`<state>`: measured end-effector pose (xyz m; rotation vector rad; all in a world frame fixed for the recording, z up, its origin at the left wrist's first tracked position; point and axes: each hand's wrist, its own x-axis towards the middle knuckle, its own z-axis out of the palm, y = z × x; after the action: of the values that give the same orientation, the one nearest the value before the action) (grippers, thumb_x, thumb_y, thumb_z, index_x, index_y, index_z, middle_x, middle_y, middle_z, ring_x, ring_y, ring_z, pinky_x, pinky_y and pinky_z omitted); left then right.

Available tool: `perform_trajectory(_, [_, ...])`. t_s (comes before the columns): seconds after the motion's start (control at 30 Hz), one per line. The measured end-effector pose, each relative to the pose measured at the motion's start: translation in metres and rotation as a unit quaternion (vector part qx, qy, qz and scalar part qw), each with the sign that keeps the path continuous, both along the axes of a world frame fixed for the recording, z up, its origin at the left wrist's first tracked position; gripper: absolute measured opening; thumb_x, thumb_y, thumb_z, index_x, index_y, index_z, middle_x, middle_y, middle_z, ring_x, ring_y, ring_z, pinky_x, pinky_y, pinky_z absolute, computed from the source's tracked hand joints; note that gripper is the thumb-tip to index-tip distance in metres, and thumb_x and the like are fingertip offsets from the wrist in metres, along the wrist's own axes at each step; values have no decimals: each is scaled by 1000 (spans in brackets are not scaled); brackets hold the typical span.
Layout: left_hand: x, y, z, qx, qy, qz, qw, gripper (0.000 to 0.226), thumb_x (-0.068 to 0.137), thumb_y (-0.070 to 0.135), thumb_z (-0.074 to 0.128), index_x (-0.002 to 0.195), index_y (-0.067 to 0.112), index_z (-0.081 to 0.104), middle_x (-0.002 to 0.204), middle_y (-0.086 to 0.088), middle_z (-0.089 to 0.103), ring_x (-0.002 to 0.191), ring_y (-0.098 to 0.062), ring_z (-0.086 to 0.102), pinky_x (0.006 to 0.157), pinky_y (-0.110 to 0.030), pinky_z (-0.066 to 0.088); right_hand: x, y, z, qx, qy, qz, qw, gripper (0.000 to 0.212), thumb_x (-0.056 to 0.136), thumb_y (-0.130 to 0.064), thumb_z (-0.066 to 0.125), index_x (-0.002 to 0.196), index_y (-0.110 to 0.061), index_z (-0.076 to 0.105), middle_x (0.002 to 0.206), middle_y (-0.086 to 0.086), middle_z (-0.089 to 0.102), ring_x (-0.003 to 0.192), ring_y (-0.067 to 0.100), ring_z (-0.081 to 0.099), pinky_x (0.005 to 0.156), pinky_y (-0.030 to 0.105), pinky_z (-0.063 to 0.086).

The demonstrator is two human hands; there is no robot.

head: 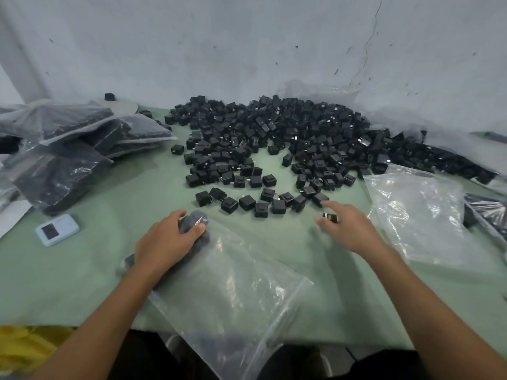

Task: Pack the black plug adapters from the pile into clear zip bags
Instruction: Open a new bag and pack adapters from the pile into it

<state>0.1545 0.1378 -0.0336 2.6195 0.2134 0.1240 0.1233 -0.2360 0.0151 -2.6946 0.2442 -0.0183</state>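
Landmark: pile of black plug adapters (274,138), heaped at far edge of green worktop (82,270) against grey sheet backdrop (247,45).
Loose row: single adapters (260,202) strung along pile's near edge, some touching, some w/ gaps.
Left hand (164,242): near side of pile, a bit left of its centre. fingers (196,231) curled tight around a clump of adapters (192,222) at the mouth of a clear zip bag (233,292); clump blurred, count unclear.
Bag in use: lies flat from left hand back toward worktop's near edge, mostly clear; can't tell how many adapters are inside.
Right hand (348,229): near side of pile, right of centre, fingers half spread, index fingertip at or touching the last adapter in the loose row. One adapter (330,217) w/ metal prongs sits under thumb/palm; pinched or just lying there, can't tell.
Spare bags: clear bags (417,212), just right of pile's near edge, no adapters seen in them.
Packed bags (68,144): stacked left of pile, dark w/ adapters.
Small pale-blue device (57,229): left of pile, nearer than packed bags, flat on worktop.
Yellow cloth (24,349): off worktop's near-left corner.
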Motion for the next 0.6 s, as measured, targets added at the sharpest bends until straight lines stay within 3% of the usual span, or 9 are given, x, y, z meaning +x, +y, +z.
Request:
perform_trajectory(0.1, [-1, 0, 0, 5, -1, -1, 1000, 73, 81, 81, 46, 140, 38, 45, 135, 7, 61, 121, -25, 58, 88, -40, 43, 11, -2, -27, -38, -21, -22, 999, 39, 97, -34, 58, 136, -26, 56, 125, 10, 56, 111, 33, 58, 96, 37, 46])
perform_trajectory(0.23, [-2, -1, 3, 7, 3, -3, 1000, 72, 82, 80, 46, 140, 38, 45, 134, 6, 61, 122, -25, 57, 87, -38, 42, -12, -12, -33, 14, -67, -46, 997, 40, 97, -27, 60, 136, -24, 53, 126, 6, 51, 102, 28, 60, 93, 39, 47])
perform_trajectory(0.3, [-2, -2, 4, 11, 7, -5, 1000, 72, 83, 79, 46, 141, 37, 45, 136, 6, 60, 123, -25, 56, 90, -39, 42, -40, -16, -24, 172, -102, -66, 978, 32, 96, -22, 64, 127, -21, 59, 119, 3, 54, 92, 26, 64, 89, 42, 54])
perform_trajectory(0.37, [-3, -3, 5, 10, 9, -4, 1000, 71, 84, 79, 46, 141, 37, 45, 136, 5, 60, 123, -25, 56, 91, -40, 43, -80, -11, -10, 408, -116, -59, 904, 25, 91, -11, 68, 116, -17, 67, 107, 0, 61, 90, 25, 67, 81, 36, 60])
perform_trajectory(0.4, [-3, -3, 6, 10, 11, -4, 1000, 71, 84, 79, 46, 141, 36, 45, 136, 5, 60, 123, -25, 56, 91, -40, 43, -105, -6, -5, 475, -102, -44, 873, 28, 86, -11, 70, 113, -18, 71, 104, -1, 65, 91, 22, 67, 80, 33, 60])
perform_trajectory(0.43, [-4, -3, 6, 11, 12, -5, 1000, 71, 84, 79, 46, 140, 36, 45, 135, 5, 61, 122, -25, 56, 90, -39, 43, -130, 0, -2, 496, -83, -21, 864, 33, 80, -15, 72, 113, -20, 73, 104, -2, 68, 93, 19, 67, 83, 32, 59])
perform_trajectory(0.5, [-4, -3, 6, 12, 14, -7, 1000, 70, 84, 78, 45, 140, 36, 46, 134, 4, 61, 121, -26, 57, 89, -39, 43, -174, 16, -1, 488, -21, 27, 872, 43, 71, -23, 75, 114, -27, 74, 109, -1, 73, 100, 19, 69, 90, 31, 56])
perform_trajectory(0.6, [-5, -4, 7, 9, 11, -7, 1000, 69, 84, 78, 46, 139, 35, 47, 132, 4, 62, 119, -27, 57, 89, -39, 43, -205, 49, -4, 522, 127, 111, 836, 44, 78, -10, 80, 118, -26, 73, 114, 7, 73, 109, 23, 68, 88, 27, 55])
